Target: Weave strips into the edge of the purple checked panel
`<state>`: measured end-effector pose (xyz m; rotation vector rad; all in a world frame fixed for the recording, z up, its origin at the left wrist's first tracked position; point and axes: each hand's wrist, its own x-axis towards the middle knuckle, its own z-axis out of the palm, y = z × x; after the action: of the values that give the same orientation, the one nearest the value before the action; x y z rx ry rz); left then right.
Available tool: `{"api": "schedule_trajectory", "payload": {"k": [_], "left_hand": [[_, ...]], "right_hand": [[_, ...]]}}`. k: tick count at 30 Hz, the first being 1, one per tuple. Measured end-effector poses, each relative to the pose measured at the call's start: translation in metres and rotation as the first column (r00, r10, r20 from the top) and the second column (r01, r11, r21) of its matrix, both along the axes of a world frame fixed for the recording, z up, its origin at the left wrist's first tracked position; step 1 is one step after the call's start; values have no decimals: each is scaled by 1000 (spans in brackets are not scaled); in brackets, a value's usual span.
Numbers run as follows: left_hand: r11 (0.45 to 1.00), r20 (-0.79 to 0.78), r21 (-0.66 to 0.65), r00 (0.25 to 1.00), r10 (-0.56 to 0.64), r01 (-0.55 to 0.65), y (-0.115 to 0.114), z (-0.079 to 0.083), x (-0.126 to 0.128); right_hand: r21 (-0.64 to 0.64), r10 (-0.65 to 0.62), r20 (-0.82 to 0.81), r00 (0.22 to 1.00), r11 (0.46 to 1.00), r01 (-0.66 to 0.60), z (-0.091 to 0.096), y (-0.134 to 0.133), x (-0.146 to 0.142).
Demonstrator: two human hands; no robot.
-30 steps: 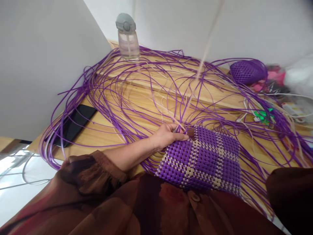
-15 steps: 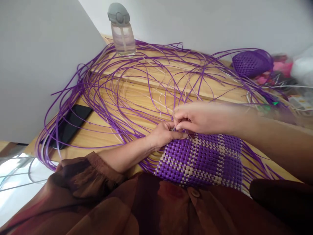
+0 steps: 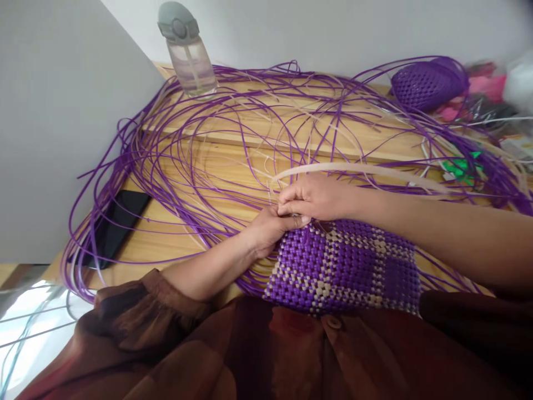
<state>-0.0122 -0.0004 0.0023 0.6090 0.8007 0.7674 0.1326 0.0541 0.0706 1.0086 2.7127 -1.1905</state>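
A purple and cream woven mat [image 3: 345, 266] lies at the near edge of the wooden table [image 3: 175, 233]. My left hand [image 3: 268, 230] rests on the mat's upper left corner, fingers pressed onto the weave. My right hand [image 3: 314, 197] sits just above it, fingers pinched on a cream strand [image 3: 366, 169] that loops off to the right. Long purple strands [image 3: 200, 150] fan out from the mat across the table.
A clear water bottle with a grey lid [image 3: 187, 53] stands at the back left. A black phone [image 3: 114, 225] lies under strands at the left edge. A purple woven basket [image 3: 428, 83] and mixed clutter [image 3: 478, 111] sit at the back right.
My right hand came down from out of view to the mat's corner and pinched a cream strand, which now loops rightward. The view shifted a little to the right.
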Motion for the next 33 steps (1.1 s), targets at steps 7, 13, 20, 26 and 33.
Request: {"api": "schedule_trajectory", "payload": {"k": [7,13,20,26,33], "left_hand": [[1000,40,-6,999,-20,21,3,-1,0],[993,23,21,993,-115,115,7,0,-4],[997,-29,2,996,-81,81,5,-3,-8],[992,35,37,992,-120,119,4,3,-8],[997,-7,42,998,-67,67,2,1,-8]], "right_hand": [[-18,-116,63,991,993,117,-5,-1,-4],[-110,-192,63,979,974,198,5,0,6],[61,-143,221,965,989,132,26,-10,-5],[265,-111,290,950,964,31,25,-4,-15],[247,-4,167,986,968,-37,19,-2,-14]]}}
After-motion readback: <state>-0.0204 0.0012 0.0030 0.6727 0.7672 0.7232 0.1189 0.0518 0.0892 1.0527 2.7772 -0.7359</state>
